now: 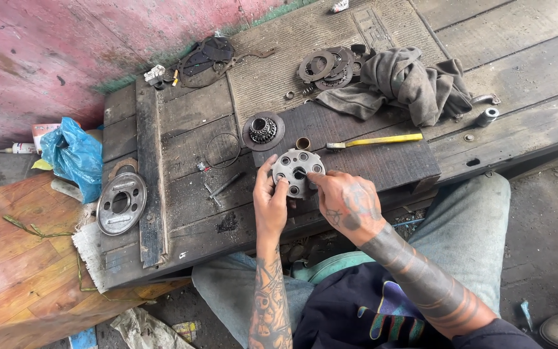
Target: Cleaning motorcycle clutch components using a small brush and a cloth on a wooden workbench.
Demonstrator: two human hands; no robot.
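A round grey metal hub point(298, 172) with a ring of holes lies flat on the dark wooden bench point(182, 187), gripped between both hands, the left hand point(270, 199) curled on its left edge, the right hand point(347, 203) closed on its right edge.

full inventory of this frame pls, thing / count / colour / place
holed round hub: 1, silver, bench front centre, in both hands
geared hub: 1, dark, behind the holed hub
ring plates: stack, count unclear, rusty grey, bench rear
rag: 1, grey, rear right
yellow-handled tool: 1, right of centre
round plate: 1, silver, bench left
wire ring: 1, dark, left of centre
plastic bag: 1, blue, far left
left hand: 1, tattooed, on hub's left edge
right hand: 1, tattooed, on hub's right edge
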